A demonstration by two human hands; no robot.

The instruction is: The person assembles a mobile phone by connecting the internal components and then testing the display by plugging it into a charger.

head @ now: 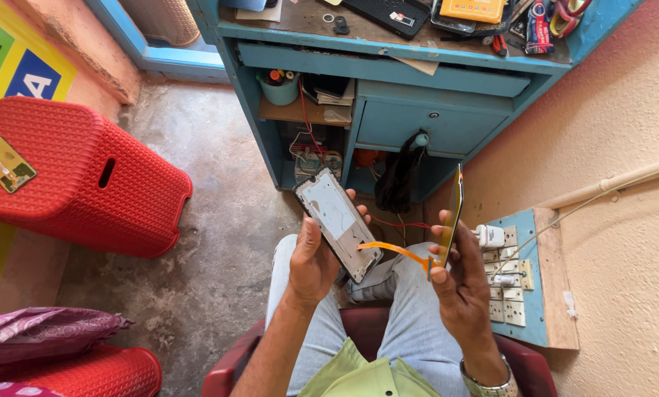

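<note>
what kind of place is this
Likely a small phone repair stall: a phone frame in the left hand, a screen in the right hand, a cluttered blue desk.

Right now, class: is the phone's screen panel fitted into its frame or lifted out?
Lifted out. The left hand holds the phone frame; the right hand holds the screen panel apart, edge-on, orange ribbon cable between them.

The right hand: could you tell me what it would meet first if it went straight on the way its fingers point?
Probably the blue desk. The right hand, holding the screen panel edge-on, points up and away toward the black cloth hanging from the drawer knob. Depth is unclear; the way between looks free.
</note>
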